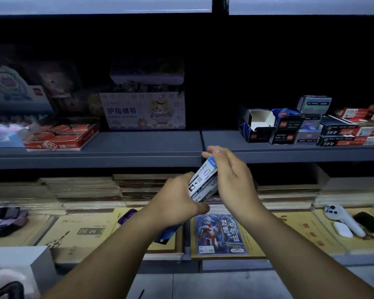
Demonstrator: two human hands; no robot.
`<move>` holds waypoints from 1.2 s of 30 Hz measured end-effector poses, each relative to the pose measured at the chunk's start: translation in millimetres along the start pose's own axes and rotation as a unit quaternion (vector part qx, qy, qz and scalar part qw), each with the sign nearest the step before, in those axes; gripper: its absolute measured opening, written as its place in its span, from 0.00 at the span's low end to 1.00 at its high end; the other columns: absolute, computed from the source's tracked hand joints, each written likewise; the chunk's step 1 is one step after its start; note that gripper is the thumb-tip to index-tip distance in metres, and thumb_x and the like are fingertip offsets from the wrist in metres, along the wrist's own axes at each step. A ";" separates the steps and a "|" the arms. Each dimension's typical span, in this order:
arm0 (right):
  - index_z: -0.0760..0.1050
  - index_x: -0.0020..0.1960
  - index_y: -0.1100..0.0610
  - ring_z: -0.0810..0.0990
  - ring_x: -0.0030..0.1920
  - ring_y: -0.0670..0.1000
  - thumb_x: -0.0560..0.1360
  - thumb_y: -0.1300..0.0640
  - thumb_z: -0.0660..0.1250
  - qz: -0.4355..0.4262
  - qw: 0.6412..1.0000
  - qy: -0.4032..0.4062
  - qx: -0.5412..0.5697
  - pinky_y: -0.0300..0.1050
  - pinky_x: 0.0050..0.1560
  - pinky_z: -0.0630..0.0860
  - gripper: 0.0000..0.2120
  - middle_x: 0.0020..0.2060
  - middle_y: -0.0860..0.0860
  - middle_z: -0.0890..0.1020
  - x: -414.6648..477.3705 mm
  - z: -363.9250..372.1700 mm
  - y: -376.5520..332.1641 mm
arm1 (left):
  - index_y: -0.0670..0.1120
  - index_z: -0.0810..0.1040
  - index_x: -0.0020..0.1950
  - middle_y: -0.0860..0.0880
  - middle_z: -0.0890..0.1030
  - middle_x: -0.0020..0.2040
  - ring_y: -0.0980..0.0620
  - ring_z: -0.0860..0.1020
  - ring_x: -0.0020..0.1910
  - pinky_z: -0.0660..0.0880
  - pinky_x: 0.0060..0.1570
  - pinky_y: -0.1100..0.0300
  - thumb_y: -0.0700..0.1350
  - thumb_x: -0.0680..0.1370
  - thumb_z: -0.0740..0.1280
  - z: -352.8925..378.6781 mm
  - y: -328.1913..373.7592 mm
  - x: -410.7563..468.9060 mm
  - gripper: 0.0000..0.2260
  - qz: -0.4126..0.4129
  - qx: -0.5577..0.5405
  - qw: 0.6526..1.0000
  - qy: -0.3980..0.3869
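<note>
Grey shelf (151, 145) | dim room | left hand (177, 197) grips packet (202, 180) | right hand (231, 175) touching

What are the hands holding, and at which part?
A small stack of white-and-blue packs: the left hand grips its lower end, the right hand touches its upper end.

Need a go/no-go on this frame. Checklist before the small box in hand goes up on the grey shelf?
1. Left hand grips the small blue-and-white box at its lower end: ok.
2. Right hand steadies the box's other side with straight fingers: ok.
3. Bare stretch of grey shelf ahead, between the finger bandage carton and the stacked small boxes: ok.
4. Box level for setting down: not ok, it is tilted.
5. Box flaps closed: cannot tell, the lower end is hidden in the left hand.
</note>
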State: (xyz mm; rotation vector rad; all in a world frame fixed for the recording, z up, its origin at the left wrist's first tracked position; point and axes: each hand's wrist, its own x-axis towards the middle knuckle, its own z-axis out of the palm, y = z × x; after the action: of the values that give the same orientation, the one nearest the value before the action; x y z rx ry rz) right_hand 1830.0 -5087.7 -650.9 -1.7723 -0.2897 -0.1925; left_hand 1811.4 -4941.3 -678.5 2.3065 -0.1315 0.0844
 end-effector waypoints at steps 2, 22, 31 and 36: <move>0.80 0.55 0.50 0.82 0.49 0.42 0.86 0.45 0.54 -0.006 1.000 0.004 -0.007 0.40 0.49 0.74 0.17 0.50 0.48 0.85 -1.8 0.8 0.3 | 0.53 0.76 0.48 0.53 0.83 0.41 0.57 0.81 0.38 0.77 0.38 0.61 0.48 0.66 0.78 -0.7 -0.6 -0.5 0.16 0.000 0.010 1.000 0.008; 0.70 0.64 0.52 0.76 0.57 0.55 0.73 0.46 0.71 -0.179 0.730 -0.242 -0.614 0.52 0.60 0.66 0.23 0.51 0.49 0.79 -7.8 -13.2 -9.7 | 0.49 0.69 0.63 0.50 0.80 0.52 0.46 0.80 0.50 0.69 0.41 0.56 0.50 0.77 0.69 -6.9 22.4 -13.4 0.17 0.092 0.445 0.891 0.006; 0.67 0.52 0.52 0.78 0.44 0.56 0.73 0.54 0.69 -0.126 0.839 -0.216 -0.483 0.45 0.41 0.68 0.12 0.37 0.47 0.70 -13.4 -4.1 -5.7 | 0.52 0.76 0.54 0.53 0.81 0.43 0.46 0.80 0.45 0.70 0.58 0.49 0.52 0.66 0.71 -23.3 6.5 -12.1 0.17 0.165 0.484 0.856 0.079; 0.72 0.43 0.51 0.79 0.36 0.52 0.71 0.52 0.69 0.036 0.924 -0.181 -0.335 0.42 0.32 0.71 0.06 0.38 0.48 0.79 -10.2 0.8 10.6 | 0.49 0.79 0.63 0.42 0.78 0.65 0.35 0.72 0.71 0.53 0.74 0.27 0.59 0.68 0.76 -26.7 9.8 -12.8 0.27 0.157 0.491 0.840 0.172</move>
State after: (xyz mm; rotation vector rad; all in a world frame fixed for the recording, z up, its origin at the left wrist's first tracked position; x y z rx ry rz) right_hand 1823.3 -5090.0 -663.9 -2.5007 -0.4583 0.1127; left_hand 1797.0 -4927.3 -654.7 3.2057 -0.3424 0.9226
